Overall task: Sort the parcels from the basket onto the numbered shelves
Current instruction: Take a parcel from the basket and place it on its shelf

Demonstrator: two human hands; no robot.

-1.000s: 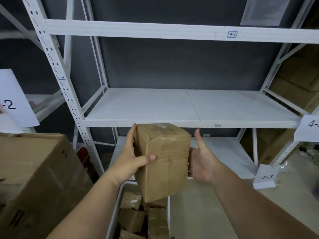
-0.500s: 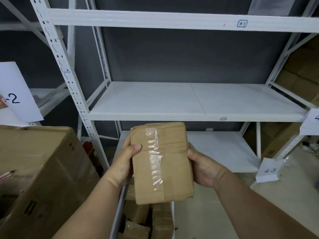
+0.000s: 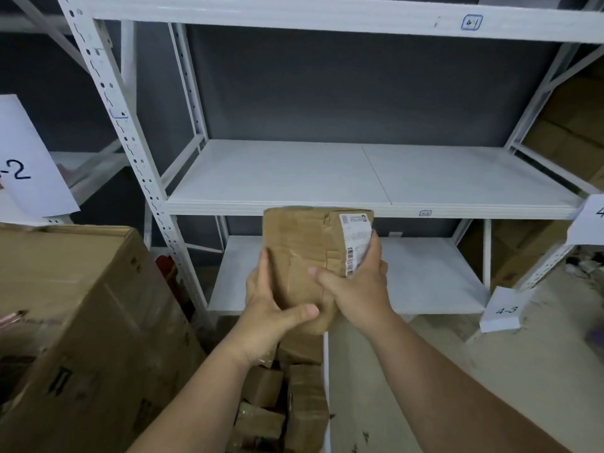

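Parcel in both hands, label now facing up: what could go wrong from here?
1. The right hand lies over the lower part of the shipping label, so the shelf number may be misread.
2. The parcel looks creased and dented; the left hand grips only its bottom corner, so it might slip into the basket below.

A brown taped parcel (image 3: pixel 302 256) with a white barcode label, held upright before the white shelves (image 3: pixel 327 178)

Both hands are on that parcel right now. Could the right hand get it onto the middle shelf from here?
Probably yes. The parcel sits just below the middle shelf edge, whose surface looks bare, and nothing stands between. The right hand grips it; the left hand must let go.
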